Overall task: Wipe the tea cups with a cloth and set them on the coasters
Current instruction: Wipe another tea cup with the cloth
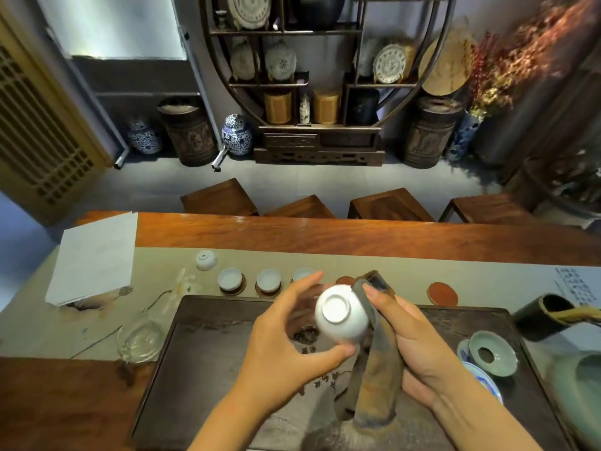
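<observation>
Above the dark tea tray (208, 379), my left hand (286, 349) holds a white tea cup (341, 315) tipped on its side, foot ring facing me, pinched between thumb and fingers. My right hand (409, 346) grips a brown-grey cloth (374, 382) and presses it against the cup's right side; the cloth hangs down to the tray. Beyond the tray, two pale cups (230, 277) (268, 278) stand on round brown coasters, and a third cup (304, 274) is partly hidden by my left fingers. A bare reddish coaster (443, 293) lies to the right; another coaster (345, 280) peeks out behind the cloth.
An upturned small cup (206, 260) and white folded paper (94, 258) sit at the far left. A glass pitcher (140, 340) stands left of the tray. A celadon strainer on a blue-white saucer (492, 353), a dark holder (543, 317) and a green vessel (582, 395) crowd the right. Stools line the far side.
</observation>
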Demonstrator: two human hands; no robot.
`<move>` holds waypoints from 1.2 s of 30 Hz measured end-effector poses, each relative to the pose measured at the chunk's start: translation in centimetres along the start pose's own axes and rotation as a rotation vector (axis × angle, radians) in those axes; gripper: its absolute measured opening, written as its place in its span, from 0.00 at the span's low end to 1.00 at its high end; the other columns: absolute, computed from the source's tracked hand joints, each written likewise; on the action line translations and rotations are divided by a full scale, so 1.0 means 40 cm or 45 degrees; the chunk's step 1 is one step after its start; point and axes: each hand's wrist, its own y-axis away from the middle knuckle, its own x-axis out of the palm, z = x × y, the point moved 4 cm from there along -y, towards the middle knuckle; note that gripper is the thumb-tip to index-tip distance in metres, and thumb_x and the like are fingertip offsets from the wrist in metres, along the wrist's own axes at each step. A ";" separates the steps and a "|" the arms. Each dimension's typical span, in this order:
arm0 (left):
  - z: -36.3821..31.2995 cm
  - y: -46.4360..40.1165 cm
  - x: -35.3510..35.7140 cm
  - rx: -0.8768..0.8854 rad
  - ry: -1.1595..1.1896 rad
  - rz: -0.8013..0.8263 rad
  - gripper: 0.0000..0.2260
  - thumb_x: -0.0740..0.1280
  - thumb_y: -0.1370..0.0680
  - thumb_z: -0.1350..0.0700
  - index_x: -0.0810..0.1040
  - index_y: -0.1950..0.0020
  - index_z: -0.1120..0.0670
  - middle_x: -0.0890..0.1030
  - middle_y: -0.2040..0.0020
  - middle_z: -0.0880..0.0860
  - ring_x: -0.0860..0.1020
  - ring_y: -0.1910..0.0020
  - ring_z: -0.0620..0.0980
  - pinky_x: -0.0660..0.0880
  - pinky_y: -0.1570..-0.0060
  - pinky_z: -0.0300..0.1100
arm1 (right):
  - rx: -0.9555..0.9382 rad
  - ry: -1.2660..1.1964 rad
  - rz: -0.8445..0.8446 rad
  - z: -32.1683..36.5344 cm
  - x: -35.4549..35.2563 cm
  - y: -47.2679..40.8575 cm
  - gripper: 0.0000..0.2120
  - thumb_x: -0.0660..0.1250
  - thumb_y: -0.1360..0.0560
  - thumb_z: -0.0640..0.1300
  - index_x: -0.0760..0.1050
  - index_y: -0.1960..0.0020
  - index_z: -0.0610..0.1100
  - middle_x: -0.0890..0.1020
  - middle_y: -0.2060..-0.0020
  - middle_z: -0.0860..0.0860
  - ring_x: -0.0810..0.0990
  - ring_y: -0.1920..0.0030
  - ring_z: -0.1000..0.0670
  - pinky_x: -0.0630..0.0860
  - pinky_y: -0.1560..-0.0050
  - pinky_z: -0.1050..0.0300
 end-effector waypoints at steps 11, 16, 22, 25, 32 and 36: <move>-0.004 -0.024 -0.010 0.043 -0.122 0.226 0.29 0.81 0.36 0.55 0.78 0.37 0.42 0.82 0.41 0.44 0.81 0.41 0.46 0.77 0.42 0.41 | 0.036 0.213 0.064 0.002 -0.019 0.016 0.15 0.71 0.32 0.50 0.83 0.50 0.41 0.86 0.57 0.42 0.82 0.59 0.48 0.77 0.60 0.59; 0.007 -0.011 0.010 0.003 -0.018 0.153 0.35 0.82 0.37 0.51 0.73 0.33 0.43 0.79 0.36 0.43 0.78 0.36 0.45 0.75 0.38 0.42 | -0.087 0.239 -0.016 0.004 -0.021 0.012 0.12 0.72 0.33 0.51 0.84 0.54 0.45 0.86 0.60 0.45 0.83 0.60 0.50 0.79 0.62 0.60; 0.014 0.011 0.040 -0.045 0.052 -0.098 0.28 0.83 0.39 0.50 0.79 0.41 0.44 0.84 0.45 0.45 0.82 0.44 0.47 0.79 0.47 0.42 | -0.110 0.188 -0.005 -0.007 -0.011 0.012 0.17 0.73 0.35 0.54 0.84 0.50 0.46 0.86 0.55 0.43 0.84 0.55 0.47 0.80 0.55 0.55; -0.001 -0.019 0.004 -0.001 -0.027 0.205 0.30 0.84 0.39 0.51 0.79 0.39 0.44 0.84 0.44 0.45 0.82 0.43 0.46 0.79 0.45 0.41 | -0.031 0.151 0.041 -0.015 -0.017 0.014 0.18 0.73 0.33 0.53 0.83 0.49 0.42 0.85 0.54 0.40 0.83 0.55 0.45 0.78 0.54 0.53; -0.021 -0.031 0.008 -0.018 -0.056 0.155 0.34 0.82 0.39 0.46 0.76 0.35 0.42 0.81 0.41 0.40 0.80 0.41 0.42 0.77 0.42 0.37 | -0.021 -0.140 -0.021 -0.010 -0.027 0.003 0.18 0.74 0.35 0.49 0.83 0.50 0.39 0.84 0.54 0.36 0.83 0.56 0.44 0.81 0.55 0.51; -0.009 0.008 0.061 -0.048 0.073 -0.138 0.27 0.82 0.39 0.46 0.78 0.42 0.42 0.83 0.44 0.42 0.81 0.44 0.43 0.78 0.47 0.35 | -0.034 -0.111 -0.053 -0.008 -0.032 0.002 0.19 0.76 0.36 0.49 0.83 0.50 0.38 0.85 0.56 0.37 0.84 0.58 0.44 0.81 0.57 0.53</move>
